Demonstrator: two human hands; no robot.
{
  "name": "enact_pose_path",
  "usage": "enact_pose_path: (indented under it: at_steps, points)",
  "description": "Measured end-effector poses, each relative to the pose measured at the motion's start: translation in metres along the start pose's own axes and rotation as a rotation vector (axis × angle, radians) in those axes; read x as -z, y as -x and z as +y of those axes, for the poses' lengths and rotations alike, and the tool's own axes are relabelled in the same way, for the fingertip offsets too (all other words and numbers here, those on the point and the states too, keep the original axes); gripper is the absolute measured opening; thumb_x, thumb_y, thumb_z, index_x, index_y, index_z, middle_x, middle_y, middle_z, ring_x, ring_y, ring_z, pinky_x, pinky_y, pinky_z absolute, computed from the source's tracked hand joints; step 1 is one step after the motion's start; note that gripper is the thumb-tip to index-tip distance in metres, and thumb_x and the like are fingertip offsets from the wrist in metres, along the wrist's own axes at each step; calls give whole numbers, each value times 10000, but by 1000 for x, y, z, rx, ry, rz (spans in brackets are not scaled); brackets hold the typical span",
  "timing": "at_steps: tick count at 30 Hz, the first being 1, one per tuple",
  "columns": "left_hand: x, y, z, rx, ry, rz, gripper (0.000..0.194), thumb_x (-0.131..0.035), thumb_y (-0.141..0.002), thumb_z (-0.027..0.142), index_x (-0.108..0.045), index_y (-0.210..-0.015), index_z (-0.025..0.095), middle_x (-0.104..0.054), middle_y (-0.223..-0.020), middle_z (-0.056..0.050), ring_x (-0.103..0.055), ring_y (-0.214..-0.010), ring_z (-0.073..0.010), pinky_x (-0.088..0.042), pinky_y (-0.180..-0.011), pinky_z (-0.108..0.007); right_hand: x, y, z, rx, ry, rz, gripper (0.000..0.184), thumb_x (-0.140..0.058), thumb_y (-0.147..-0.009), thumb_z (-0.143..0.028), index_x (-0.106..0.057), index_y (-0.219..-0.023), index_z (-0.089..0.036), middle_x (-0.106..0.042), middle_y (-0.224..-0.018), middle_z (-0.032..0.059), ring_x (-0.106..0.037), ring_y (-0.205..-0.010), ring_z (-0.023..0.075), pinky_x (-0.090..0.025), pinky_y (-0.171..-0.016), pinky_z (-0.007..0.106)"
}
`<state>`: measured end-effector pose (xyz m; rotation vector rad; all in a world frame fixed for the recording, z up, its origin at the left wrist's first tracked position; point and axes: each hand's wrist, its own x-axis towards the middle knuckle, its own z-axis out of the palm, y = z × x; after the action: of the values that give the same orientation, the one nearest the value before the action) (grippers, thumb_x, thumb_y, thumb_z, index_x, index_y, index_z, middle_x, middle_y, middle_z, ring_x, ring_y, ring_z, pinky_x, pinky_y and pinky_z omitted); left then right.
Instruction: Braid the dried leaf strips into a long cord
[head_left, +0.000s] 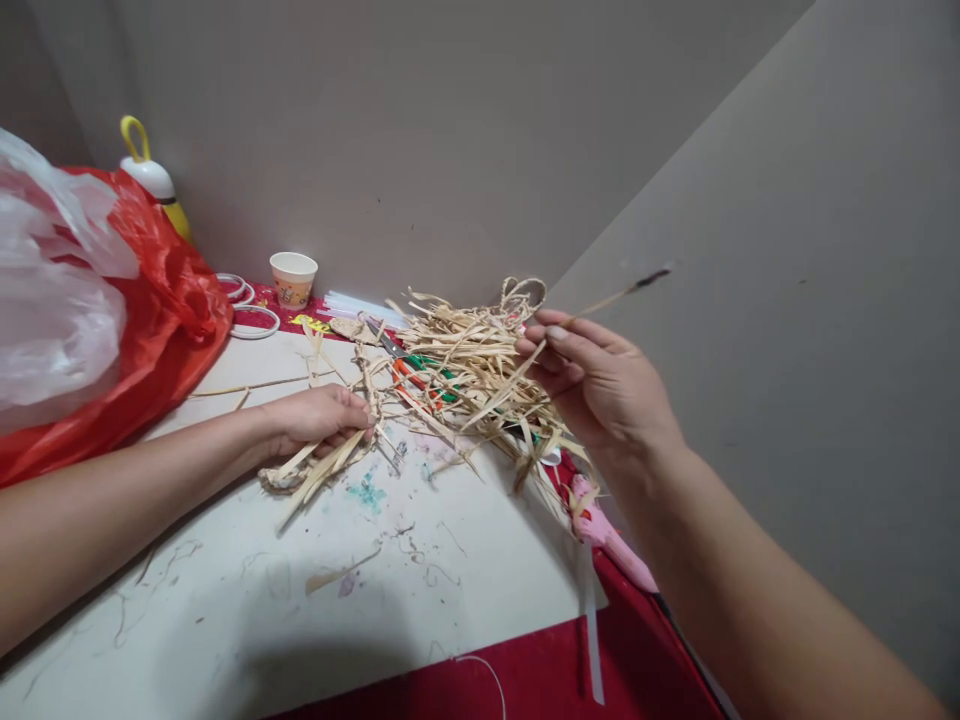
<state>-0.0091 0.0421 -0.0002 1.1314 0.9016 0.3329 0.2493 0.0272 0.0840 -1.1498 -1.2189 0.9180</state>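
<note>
My left hand (326, 420) is closed on a braided straw cord (365, 370) with loose ends, low over the white board. In my right hand (596, 375), raised at the right, a single straw strip (600, 303) with a dark tip is pinched between thumb and fingers. Between the hands lies a heap of dry straw strips (480, 350). Scissors (409, 370) with orange and green handles rest partly under the heap. A looped braid (523, 292) shows at its back.
A paper cup (293, 280) and white rings (255, 322) stand at the back left, beside red and white plastic bags (165, 290) and a yellow-topped bottle (150, 180). A pink glue gun (611, 535) lies at the right edge. Grey walls enclose the table.
</note>
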Motion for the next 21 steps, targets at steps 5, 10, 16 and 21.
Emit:
enact_pose_path:
  at_steps: [5,10,16,21]
  points:
    - [0,2,1,-6,6,2,179,-558,-776,209,-565,-617,126,-293,-386,81,-186,-336,-27,-147,-317,-145,-5,-4,8,-195,-124,-38,121,-640,-751,-256,-638,-830,-165,-467,-591,-46,-462,-469,50,-480,-479,185]
    - [0,0,-1,-3,4,-5,175,-554,-776,223,-571,-628,131,-307,-382,77,-193,-326,-32,-141,-310,-153,-11,5,18,-423,-142,-120,184,-648,-708,-175,-634,-891,-156,-455,-539,-65,-395,-399,39,-405,-395,166]
    - [0,-2,-3,-2,6,17,175,-564,-776,225,-585,-634,124,-334,-381,70,-201,-320,-27,-149,-309,-148,-26,28,31,-586,-70,-341,157,-716,-660,-193,-634,-775,-124,-635,-734,36,-555,-559,78,-466,-520,202]
    - [0,0,-1,10,31,5,189,-543,-804,203,-580,-638,121,-294,-378,82,-195,-315,-25,-152,-308,-146,-41,40,42,-492,17,-318,293,-741,-658,-348,-549,-605,-134,-334,-468,-86,-249,-388,14,-216,-346,147]
